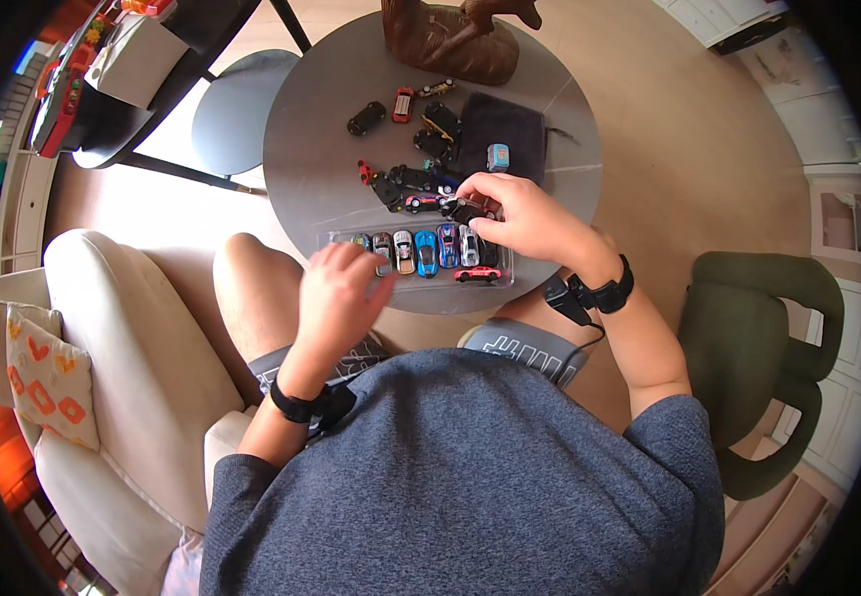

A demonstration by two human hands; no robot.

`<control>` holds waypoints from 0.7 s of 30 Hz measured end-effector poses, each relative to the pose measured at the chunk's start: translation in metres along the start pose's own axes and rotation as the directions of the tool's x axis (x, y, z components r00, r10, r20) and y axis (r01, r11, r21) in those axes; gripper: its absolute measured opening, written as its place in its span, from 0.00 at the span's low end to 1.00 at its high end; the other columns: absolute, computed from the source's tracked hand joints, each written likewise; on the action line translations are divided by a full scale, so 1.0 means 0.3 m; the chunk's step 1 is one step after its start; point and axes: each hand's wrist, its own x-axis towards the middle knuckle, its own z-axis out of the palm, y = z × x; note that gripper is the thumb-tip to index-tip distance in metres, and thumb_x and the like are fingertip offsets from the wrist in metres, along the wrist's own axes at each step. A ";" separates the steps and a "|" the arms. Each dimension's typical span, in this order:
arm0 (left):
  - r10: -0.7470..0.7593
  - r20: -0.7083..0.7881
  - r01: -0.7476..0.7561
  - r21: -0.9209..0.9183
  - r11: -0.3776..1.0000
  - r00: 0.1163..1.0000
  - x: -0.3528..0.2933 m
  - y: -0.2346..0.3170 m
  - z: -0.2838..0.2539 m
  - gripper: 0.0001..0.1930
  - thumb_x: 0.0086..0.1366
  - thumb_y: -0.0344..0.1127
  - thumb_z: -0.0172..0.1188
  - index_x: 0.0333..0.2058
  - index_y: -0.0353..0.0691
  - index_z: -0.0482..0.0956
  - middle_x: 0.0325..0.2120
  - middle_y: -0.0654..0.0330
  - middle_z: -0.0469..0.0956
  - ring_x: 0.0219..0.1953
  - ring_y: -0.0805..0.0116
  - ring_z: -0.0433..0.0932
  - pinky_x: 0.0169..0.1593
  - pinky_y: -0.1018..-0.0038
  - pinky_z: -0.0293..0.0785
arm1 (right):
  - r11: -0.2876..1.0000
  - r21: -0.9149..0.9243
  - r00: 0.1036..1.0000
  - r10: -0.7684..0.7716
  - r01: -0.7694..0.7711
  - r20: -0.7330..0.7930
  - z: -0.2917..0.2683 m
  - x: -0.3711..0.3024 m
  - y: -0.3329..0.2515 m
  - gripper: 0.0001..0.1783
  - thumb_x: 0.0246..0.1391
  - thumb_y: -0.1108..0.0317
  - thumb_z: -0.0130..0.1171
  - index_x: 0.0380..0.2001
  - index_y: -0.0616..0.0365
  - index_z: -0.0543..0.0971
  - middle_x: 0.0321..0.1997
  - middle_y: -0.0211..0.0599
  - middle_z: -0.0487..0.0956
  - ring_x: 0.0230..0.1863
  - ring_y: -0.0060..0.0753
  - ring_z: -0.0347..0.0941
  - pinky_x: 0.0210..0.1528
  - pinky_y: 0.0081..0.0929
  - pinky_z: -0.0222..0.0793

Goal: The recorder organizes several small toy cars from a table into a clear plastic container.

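A transparent plastic tray [410, 286] lies at the near edge of the round grey table. Several toy cars stand side by side in it, among them a blue toy car [425, 254] and a white one [403, 252]. Across its right end sits a red toy car [477, 274]. Over the tray's left end hovers my left hand [339, 283], fingers loosely bent and thumb apart, with nothing visible in it. Just beyond the tray, my right hand [525, 214] has its thumb and fingers around a dark toy car [466, 212], partly hidden by the fingers.
More toy cars lie farther back, including a black toy car [366, 118] and a red one [402, 104]. A light blue toy car [498, 157] rests on a dark cloth [520, 124]. A brown sculpture [450, 45] stands at the far edge. A green chair [748, 348] is at right.
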 end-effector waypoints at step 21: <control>0.091 0.201 -0.088 -0.023 0.996 0.975 -0.053 -0.031 0.002 0.06 0.57 0.26 0.63 0.35 0.40 0.83 0.33 0.60 0.82 0.39 0.58 0.81 0.45 0.64 0.77 | 0.991 -0.132 0.992 0.009 0.008 0.128 0.053 0.042 -0.011 0.19 0.51 0.71 0.62 0.48 0.64 0.80 0.45 0.48 0.81 0.44 0.42 0.80 0.48 0.38 0.77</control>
